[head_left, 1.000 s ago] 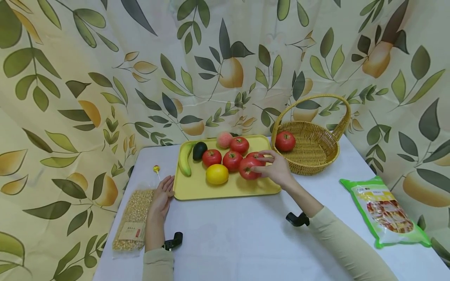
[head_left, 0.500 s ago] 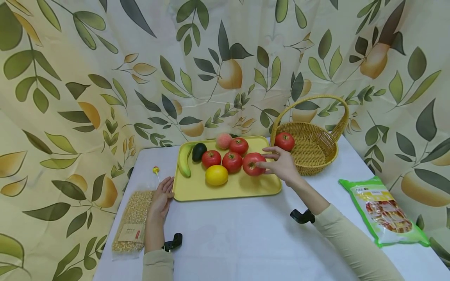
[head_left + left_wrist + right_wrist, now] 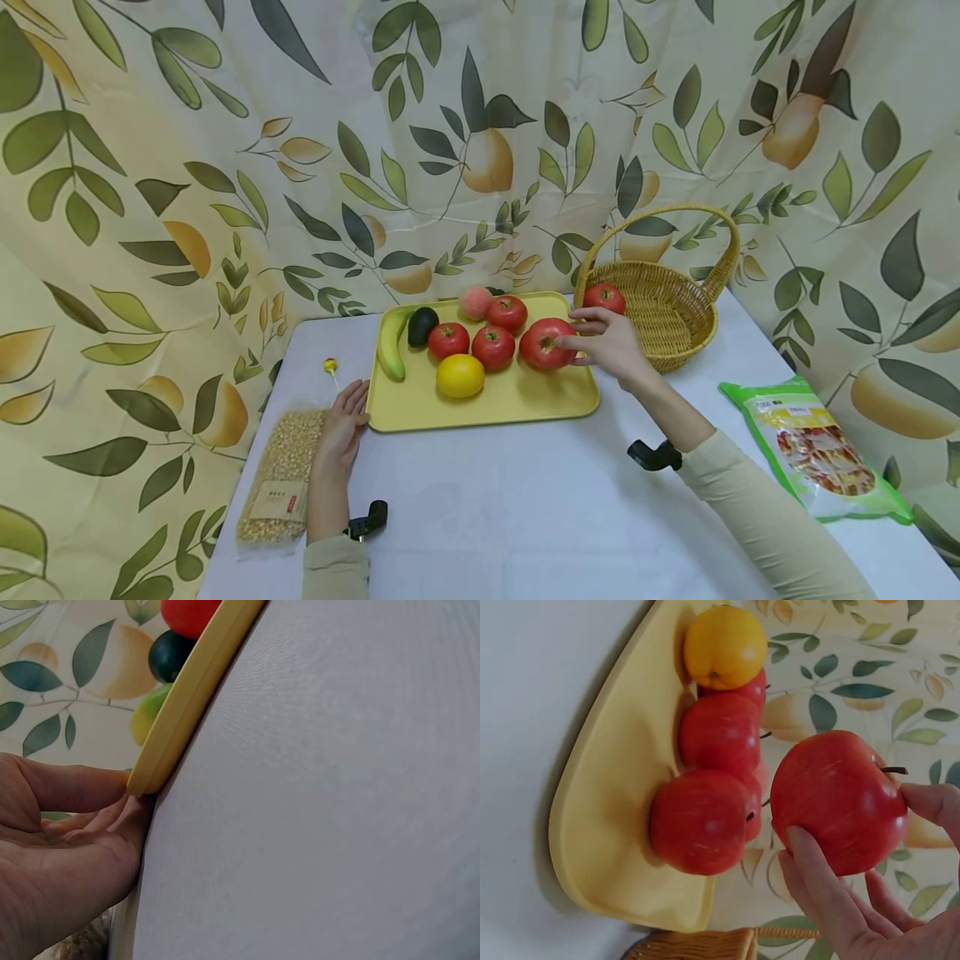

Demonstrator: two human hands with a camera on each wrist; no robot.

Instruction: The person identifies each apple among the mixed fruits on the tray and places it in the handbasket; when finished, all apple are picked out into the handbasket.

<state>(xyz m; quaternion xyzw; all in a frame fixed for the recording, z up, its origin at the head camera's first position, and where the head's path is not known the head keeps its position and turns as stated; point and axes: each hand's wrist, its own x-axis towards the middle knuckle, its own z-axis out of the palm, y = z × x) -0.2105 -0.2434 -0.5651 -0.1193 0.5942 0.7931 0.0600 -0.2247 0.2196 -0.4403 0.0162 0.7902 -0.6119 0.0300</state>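
Observation:
In the head view my right hand (image 3: 612, 347) holds a red apple (image 3: 547, 343) above the right part of the yellow tray (image 3: 480, 412). The right wrist view shows thumb and fingers round this apple (image 3: 838, 802), clear of the tray. Below it another apple (image 3: 701, 821) sits on the tray; the held one hides it in the head view. My left hand (image 3: 343, 425) is at the tray's front left corner, with the rim between thumb and fingers (image 3: 82, 787) in the left wrist view. Other apples (image 3: 492, 348) and a round yellow fruit (image 3: 460, 376) lie nearby.
A wicker basket (image 3: 663, 333) with an apple (image 3: 604, 297) inside stands right of the tray. On the tray are a banana (image 3: 391, 346), a dark green avocado-like fruit (image 3: 423, 327) and a peach (image 3: 475, 303). Around it lie a lollipop (image 3: 331, 367), a kernel bag (image 3: 281, 475) and a green-edged packet (image 3: 821, 446).
My right hand has lifted the apple and carried it to the right, away from the apples beside it. My left hand stays at the tray corner.

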